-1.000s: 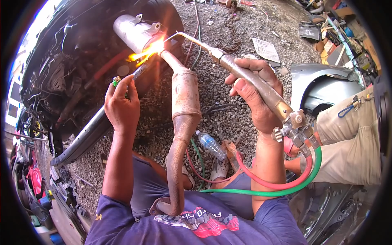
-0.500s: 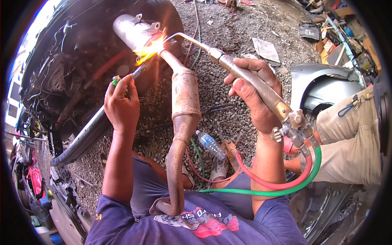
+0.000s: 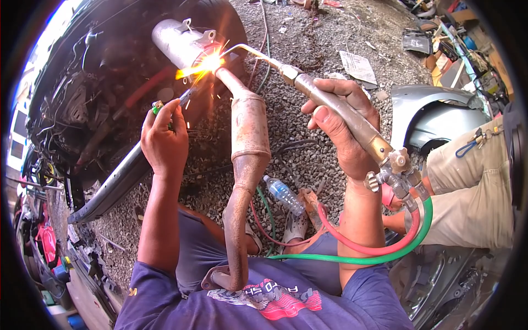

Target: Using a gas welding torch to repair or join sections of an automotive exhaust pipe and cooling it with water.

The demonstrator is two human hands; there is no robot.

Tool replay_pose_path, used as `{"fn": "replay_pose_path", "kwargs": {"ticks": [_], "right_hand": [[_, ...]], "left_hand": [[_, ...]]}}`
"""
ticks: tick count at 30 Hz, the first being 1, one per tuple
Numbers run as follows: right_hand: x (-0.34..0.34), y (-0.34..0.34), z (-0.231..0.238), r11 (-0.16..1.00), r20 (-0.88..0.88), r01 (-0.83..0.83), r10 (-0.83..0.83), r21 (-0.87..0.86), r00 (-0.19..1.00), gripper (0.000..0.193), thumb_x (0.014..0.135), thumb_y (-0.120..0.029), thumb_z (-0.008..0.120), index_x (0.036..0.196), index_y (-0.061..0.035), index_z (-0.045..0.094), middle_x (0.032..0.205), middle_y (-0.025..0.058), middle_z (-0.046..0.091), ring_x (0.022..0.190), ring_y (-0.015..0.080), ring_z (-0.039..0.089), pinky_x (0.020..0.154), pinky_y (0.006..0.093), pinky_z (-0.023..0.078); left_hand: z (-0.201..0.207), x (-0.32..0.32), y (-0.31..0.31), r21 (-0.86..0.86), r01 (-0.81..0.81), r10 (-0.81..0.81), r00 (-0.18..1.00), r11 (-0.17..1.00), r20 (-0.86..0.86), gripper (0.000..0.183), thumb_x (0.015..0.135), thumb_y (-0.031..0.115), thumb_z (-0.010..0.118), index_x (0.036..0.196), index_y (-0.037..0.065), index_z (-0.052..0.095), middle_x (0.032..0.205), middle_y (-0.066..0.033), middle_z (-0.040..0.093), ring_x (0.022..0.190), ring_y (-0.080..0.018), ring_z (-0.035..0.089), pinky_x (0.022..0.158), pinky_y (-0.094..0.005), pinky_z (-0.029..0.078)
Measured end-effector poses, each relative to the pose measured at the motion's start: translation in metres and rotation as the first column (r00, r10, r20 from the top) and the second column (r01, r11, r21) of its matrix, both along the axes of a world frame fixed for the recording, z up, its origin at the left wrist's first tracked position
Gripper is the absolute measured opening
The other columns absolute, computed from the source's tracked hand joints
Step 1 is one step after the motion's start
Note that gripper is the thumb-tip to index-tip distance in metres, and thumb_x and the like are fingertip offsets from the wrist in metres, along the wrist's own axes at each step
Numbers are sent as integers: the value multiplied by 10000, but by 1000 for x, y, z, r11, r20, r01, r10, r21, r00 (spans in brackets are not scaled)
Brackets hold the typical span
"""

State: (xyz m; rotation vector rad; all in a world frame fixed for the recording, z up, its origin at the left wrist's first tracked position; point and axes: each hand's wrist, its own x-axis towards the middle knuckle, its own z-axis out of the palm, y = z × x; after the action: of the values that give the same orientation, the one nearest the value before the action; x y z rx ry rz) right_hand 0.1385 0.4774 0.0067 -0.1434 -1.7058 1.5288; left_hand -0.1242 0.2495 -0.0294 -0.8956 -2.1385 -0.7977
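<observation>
My right hand [image 3: 344, 118] is wrapped round the body of a gas welding torch [image 3: 335, 104]. From its bent nozzle, a bright flame [image 3: 210, 62] strikes the joint between a silver muffler [image 3: 179, 39] and a rusty exhaust pipe [image 3: 242, 129]. The pipe runs down toward my lap and ends in a flange [image 3: 212, 276]. On the left, my left hand [image 3: 164, 137] pinches a slim grey tool with green grips [image 3: 188, 96], its tip close below the flame. Glare hides the joint and the tool's very tip.
Red [image 3: 379, 250] and green [image 3: 357, 257] hoses loop from the torch across my right forearm. A plastic bottle [image 3: 284, 195] lies on the gravel. At right are a silver car fender [image 3: 434, 102] and another person's beige trousers [image 3: 473, 187]. A dark car body [image 3: 110, 71] stands at left.
The flame at the joint has grown brighter, its yellow tail lies flatter to the left, and sparks now fall below it. Both hands hold nearly the same places.
</observation>
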Motion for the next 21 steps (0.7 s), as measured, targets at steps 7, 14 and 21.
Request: {"fn": "replay_pose_path", "kwargs": {"ticks": [7, 14, 21], "right_hand": [[1, 1, 1, 1000, -9, 4, -4, 7, 1000, 316, 1060, -96, 809, 1354, -15, 729, 1073, 28, 793, 975, 73, 711, 880, 247, 575], [1, 0, 0, 999, 25, 29, -30, 29, 999, 320, 1055, -123, 821, 1345, -18, 733, 1058, 21, 792, 968, 70, 707, 872, 248, 570], [0, 0, -1, 1000, -14, -6, 6, -11, 1000, 318, 1062, -97, 808, 1358, -15, 728, 1079, 26, 792, 981, 71, 705, 876, 239, 567]], "left_hand": [[-1, -1, -2, -5, 7, -7, 999, 1000, -45, 146, 1015, 183, 821, 1147, 140, 864, 1074, -124, 802, 975, -341, 776, 875, -459, 617], [1, 0, 2, -4, 2, -2, 999, 1000, 33, 145, 1017, 180, 816, 1149, 141, 863, 1074, -122, 802, 979, -353, 772, 881, -459, 615], [-1, -2, 0, -12, -5, 5, 1000, 1000, -29, 138, 1020, 184, 814, 1139, 136, 863, 1065, -110, 801, 971, -343, 772, 872, -452, 616]]}}
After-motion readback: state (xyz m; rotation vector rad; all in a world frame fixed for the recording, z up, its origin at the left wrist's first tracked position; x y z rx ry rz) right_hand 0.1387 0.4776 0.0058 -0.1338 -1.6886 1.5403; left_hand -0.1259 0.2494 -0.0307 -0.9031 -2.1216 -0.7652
